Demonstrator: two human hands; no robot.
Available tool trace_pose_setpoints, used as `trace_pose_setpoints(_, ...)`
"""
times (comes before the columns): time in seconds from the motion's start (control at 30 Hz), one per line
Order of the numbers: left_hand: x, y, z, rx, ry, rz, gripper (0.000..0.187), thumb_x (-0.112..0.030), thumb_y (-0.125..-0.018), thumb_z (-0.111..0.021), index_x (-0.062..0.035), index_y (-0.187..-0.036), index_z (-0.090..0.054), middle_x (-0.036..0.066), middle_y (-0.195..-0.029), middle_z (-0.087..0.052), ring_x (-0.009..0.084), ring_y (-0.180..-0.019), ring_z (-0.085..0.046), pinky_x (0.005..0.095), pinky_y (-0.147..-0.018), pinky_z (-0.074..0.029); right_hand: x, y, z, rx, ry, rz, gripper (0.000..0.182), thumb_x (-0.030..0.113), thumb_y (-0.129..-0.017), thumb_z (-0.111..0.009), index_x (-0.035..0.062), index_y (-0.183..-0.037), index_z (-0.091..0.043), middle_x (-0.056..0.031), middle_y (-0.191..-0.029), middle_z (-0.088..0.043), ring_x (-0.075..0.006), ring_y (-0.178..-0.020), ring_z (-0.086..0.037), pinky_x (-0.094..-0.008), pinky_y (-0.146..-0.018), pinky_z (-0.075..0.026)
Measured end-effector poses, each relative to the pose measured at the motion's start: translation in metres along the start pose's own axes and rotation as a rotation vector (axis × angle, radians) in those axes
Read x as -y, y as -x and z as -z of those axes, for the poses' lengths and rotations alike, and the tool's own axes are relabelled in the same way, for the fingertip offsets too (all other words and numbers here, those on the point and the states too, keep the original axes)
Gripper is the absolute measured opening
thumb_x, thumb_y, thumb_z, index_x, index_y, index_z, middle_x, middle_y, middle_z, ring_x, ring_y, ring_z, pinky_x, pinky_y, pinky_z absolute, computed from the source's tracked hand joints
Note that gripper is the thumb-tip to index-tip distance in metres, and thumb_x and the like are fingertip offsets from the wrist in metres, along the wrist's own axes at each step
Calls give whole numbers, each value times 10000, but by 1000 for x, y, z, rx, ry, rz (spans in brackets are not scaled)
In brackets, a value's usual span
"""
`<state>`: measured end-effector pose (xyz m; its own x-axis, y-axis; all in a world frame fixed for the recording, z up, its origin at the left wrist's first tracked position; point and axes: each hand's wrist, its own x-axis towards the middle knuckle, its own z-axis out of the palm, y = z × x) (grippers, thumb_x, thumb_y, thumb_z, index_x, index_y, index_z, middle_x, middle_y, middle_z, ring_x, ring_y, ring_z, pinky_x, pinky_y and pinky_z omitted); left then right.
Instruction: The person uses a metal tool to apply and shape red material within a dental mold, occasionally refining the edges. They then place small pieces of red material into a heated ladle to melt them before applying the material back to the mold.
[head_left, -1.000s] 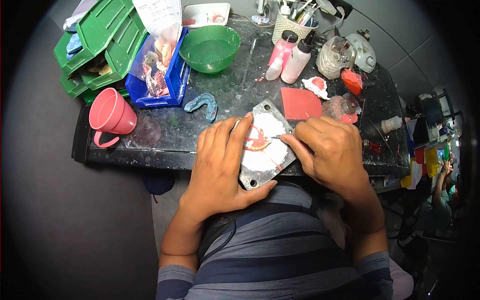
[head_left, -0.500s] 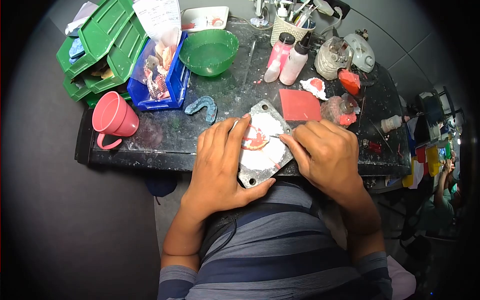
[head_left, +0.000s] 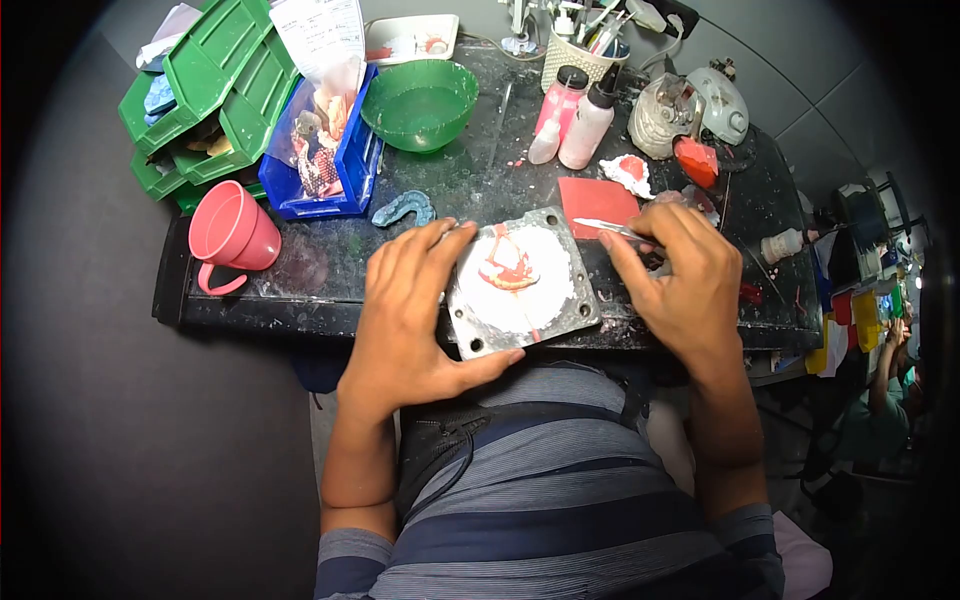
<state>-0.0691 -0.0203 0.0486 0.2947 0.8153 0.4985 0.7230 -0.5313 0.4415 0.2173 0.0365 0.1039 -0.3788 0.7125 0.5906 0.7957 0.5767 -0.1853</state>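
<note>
My left hand (head_left: 410, 325) grips the left side of a square metal dental flask (head_left: 582, 312) at the table's front edge, thumb along its near side. White plaster (head_left: 545, 265) fills the flask. Set in the plaster is a pink wax denture (head_left: 510, 272) with a row of pale teeth. My right hand (head_left: 688, 270) is closed around a thin metal carving knife (head_left: 602, 227), its blade pointing left. The knife is clear of the plaster, over a flat pink wax sheet (head_left: 597, 197). Behind the flask lies a blue horseshoe-shaped impression (head_left: 404, 208).
At left stand a pink mug (head_left: 225, 235), a blue bin (head_left: 318, 205) and stacked green bins (head_left: 215, 95). A green bowl (head_left: 420, 105) sits behind. Pink bottles (head_left: 588, 130), a brush holder (head_left: 570, 65) and a glass jar (head_left: 655, 115) stand at the back right.
My right hand has drawn back to the right, lifting the knife off the plaster. My left hand has shifted slightly left with the flask, which has turned a little.
</note>
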Motion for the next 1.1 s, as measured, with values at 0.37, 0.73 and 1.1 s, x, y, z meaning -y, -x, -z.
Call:
trace_pose_setpoints(0.37,-8,17,6,-21,-5,62,1164,-711,-671,-956,-5,-1522,-591,205,-1281,-614,391,-1175,-586,515,-1044,-451,-4,15,14,49,-107,-131,274,207,-906,-900,26,-912,-695,-124,-851,-716,-336,-742,-697,-434,-679,-538)
trace_pose_setpoints(0.73,-19,22,0,-75,111,-58,826,-506,-762,-963,-3,-1354,-682,155,-1115,-622,322,-1024,-590,445,-885,-419,17,21,22,148,-231,-150,216,162,-920,-877,14,-944,-721,-130,-849,-711,-312,-745,-682,-415,-661,-518)
trace_pose_setpoints(1.1,-12,8,-12,3,7,41,1312,-826,-736,-847,24,-1650,-442,350,-1550,-488,513,-1368,-529,599,-1166,-402,29,26,12,196,-286,-63,197,153,-917,-869,17,-962,-734,-133,-866,-721,-328,-772,-692,-433,-701,-529)
